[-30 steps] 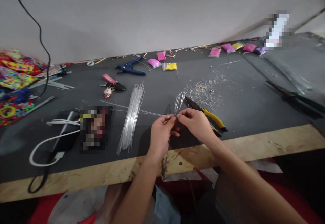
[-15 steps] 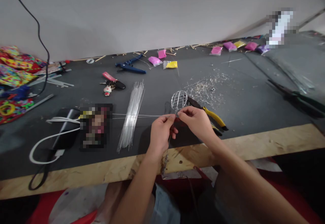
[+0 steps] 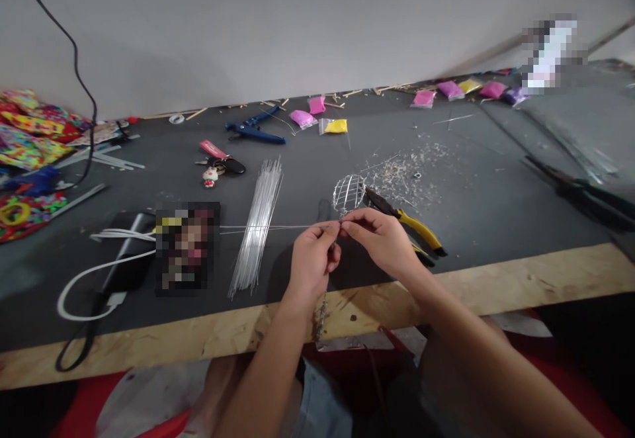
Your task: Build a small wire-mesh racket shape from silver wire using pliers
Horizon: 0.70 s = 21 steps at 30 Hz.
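My left hand (image 3: 313, 256) pinches thin metal wires (image 3: 285, 227), whose long ends run left across a bundle of straight wires (image 3: 258, 226). Fingertip to fingertip with it, my right hand (image 3: 380, 233) is closed on the wire where it joins a small round wire mesh (image 3: 349, 192). The exact join is hidden by my fingers. The mesh stands just beyond my hands, its grid of silvery wire facing me. Pliers with yellow handles (image 3: 419, 229) lie on the table, partly behind my right hand.
Wire clippings (image 3: 407, 176) are scattered beyond the pliers. A blue hand tool (image 3: 255, 128), keys (image 3: 223, 162) and small coloured packets (image 3: 302, 119) lie farther back. A phone (image 3: 187, 246) and white cable (image 3: 64, 292) are at left. Dark-handled cutters (image 3: 580, 190) lie at right.
Both hands have shifted slightly left, and my right fingertips have moved closer to the left ones. The round mesh has tilted and moved a little to the left.
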Each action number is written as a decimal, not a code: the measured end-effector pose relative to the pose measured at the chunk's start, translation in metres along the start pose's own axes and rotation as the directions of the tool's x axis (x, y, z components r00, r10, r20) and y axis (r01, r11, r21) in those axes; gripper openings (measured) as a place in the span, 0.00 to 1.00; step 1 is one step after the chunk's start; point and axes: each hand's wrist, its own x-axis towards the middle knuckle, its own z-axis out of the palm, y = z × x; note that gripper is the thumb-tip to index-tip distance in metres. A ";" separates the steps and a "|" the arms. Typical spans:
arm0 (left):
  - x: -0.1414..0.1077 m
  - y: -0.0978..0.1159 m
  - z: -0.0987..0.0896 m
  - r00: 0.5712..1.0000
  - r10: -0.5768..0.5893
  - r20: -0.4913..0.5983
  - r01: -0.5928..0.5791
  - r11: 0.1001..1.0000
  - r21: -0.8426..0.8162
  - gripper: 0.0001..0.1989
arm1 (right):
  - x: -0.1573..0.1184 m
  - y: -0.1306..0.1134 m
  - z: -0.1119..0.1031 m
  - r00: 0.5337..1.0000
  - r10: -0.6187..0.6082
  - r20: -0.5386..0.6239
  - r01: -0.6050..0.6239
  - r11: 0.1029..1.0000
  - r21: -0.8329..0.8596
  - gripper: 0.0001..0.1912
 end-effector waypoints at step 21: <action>0.002 0.001 -0.002 0.992 0.045 -0.116 -0.046 0.999 -0.010 0.12 | -0.002 0.003 0.001 0.998 -0.038 -0.058 0.034 0.996 -0.079 0.07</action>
